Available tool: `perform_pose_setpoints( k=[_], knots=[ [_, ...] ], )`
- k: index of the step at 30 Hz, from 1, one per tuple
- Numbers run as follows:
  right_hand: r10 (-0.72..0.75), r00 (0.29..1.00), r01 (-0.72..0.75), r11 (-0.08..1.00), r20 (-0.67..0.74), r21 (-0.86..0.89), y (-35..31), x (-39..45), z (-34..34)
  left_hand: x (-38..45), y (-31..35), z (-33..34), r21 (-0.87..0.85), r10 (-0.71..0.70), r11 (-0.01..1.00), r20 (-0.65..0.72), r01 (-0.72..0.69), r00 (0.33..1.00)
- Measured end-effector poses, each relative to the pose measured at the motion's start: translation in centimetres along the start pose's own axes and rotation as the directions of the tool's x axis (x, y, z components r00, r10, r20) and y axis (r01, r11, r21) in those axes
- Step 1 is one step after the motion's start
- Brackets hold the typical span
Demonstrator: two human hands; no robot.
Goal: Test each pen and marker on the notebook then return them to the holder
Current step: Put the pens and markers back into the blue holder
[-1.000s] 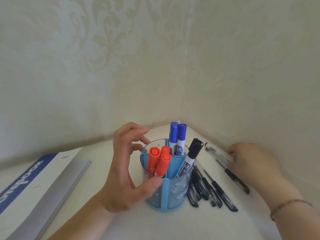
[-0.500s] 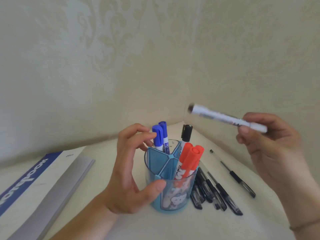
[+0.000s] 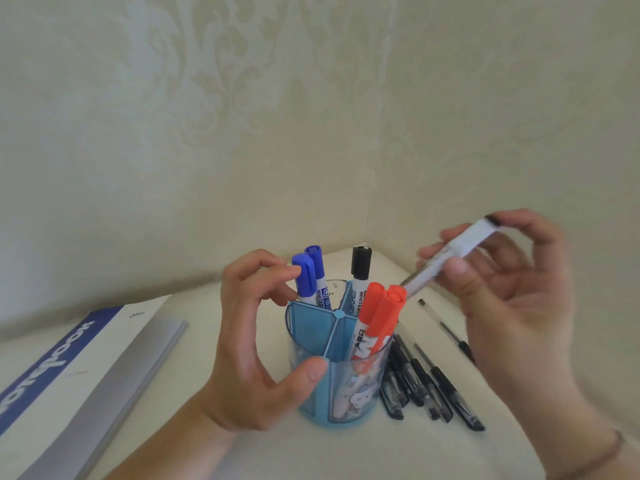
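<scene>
Counter (image 3: 221, 441) fills the corner where two papered walls meet, pale and carrying everything. Largest on it is the notebook (image 3: 69, 368), lying closed at the near left, well apart from the rest. Next comes the blue holder (image 3: 337, 368), upright near the middle and split into compartments: two blue markers (image 3: 310, 278) in the far left one, a black marker (image 3: 360, 271) at the far side, red markers (image 3: 381, 317) on the right, and the near left compartment looking empty. The left hand (image 3: 256, 344) curls round the holder, thumb on its near wall and fingers over the far rim beside the blue markers, steadying it. The right hand (image 3: 509, 289) pinches a pale-barrelled pen (image 3: 450, 254) above and to the right of the holder, slanted so its lower end points down toward the red markers; motion blur makes it hard to say which end is the tip. A row of black pens (image 3: 426, 382) lies just right of the holder's foot, one more pen (image 3: 446, 330) farther right.

The step in hand looks like a return to the holder. The next move calls for tipping the pen more upright and lowering it into a free compartment, clear of the red caps.
</scene>
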State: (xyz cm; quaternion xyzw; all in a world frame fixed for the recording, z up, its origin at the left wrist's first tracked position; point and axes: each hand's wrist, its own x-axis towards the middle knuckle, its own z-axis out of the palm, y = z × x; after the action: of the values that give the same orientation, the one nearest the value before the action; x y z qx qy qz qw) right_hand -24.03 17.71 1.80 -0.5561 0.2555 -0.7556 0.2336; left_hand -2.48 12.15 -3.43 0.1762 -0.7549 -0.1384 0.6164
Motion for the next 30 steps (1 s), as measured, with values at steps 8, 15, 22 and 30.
perform_pose_setpoints(
  k=[8,15,22,30],
  knots=[
    [0.256,0.966,-0.162,0.732,0.046,-0.662,1.1,1.2,-3.1,0.0,0.2,0.0,0.053,0.005,0.999,0.046,-0.007,0.999],
    [0.741,0.610,0.054,-0.394,-0.282,-0.918,1.1,1.1,-5.7,-0.3,0.0,0.2,-0.030,-0.108,0.993,0.077,0.110,0.991],
    [0.625,0.761,-0.114,-0.133,-0.172,-0.985,1.7,1.1,-5.8,-0.5,0.4,0.5,0.000,-0.256,0.966,0.097,0.257,0.962],
    [-0.082,0.967,-0.063,0.842,-0.243,-0.536,-1.2,1.4,-3.1,-0.6,0.6,0.9,0.092,-0.342,0.937,0.042,0.337,0.939]
  ],
)
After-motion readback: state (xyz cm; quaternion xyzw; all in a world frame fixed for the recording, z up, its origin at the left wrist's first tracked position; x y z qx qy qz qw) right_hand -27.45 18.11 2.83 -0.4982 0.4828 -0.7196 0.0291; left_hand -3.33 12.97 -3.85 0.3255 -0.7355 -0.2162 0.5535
